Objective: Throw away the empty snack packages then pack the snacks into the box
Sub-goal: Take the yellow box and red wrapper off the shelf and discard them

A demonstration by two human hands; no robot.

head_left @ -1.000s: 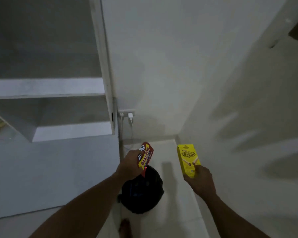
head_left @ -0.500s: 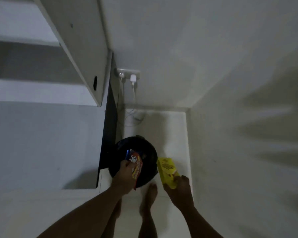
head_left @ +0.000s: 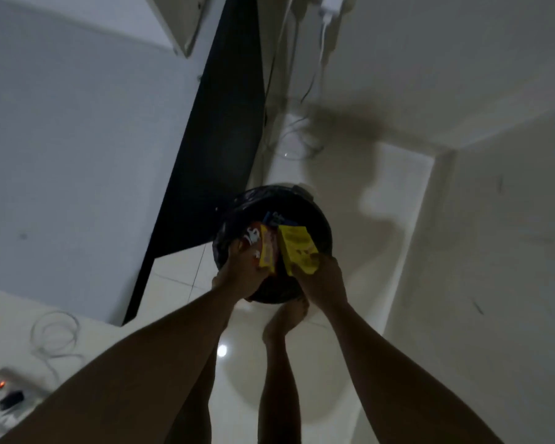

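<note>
Dim light. Both forearms reach forward and down, and the hands meet over the mouth of the black-lined bin [head_left: 326, 227]. It stands on the tiled floor [head_left: 173, 278] directly beneath them.

Left hand [head_left: 242, 274]: fingers are curled round the near end of the red-and-yellow snack package [head_left: 265, 248]. Its far end points away from the person, above the bin opening.

Right hand [head_left: 321, 282]: it grips the near end of the yellow snack box [head_left: 297, 246], which is also held over the opening. The fingers are blurred, so I cannot tell their exact placement.

The two held items sit just beside each other, and I cannot tell whether they touch.

Just beyond their far ends, a blue package [head_left: 274, 217] lies inside the bin.

Surroundings:
- A bare foot [head_left: 285, 318] is below the right hand, with its toes at the bin's near edge.
- A white cabinet [head_left: 77, 139] stands left of the left hand, with a dark panel [head_left: 212, 139] between the cabinet and the bin.
- Loose cables [head_left: 297, 139] lie on the floor beyond both hands, and a charger [head_left: 332, 3] sits higher on the wall.
- A power strip [head_left: 8, 374] with an orange light and a coiled cable [head_left: 55, 331] lie well left of the left forearm.
</note>
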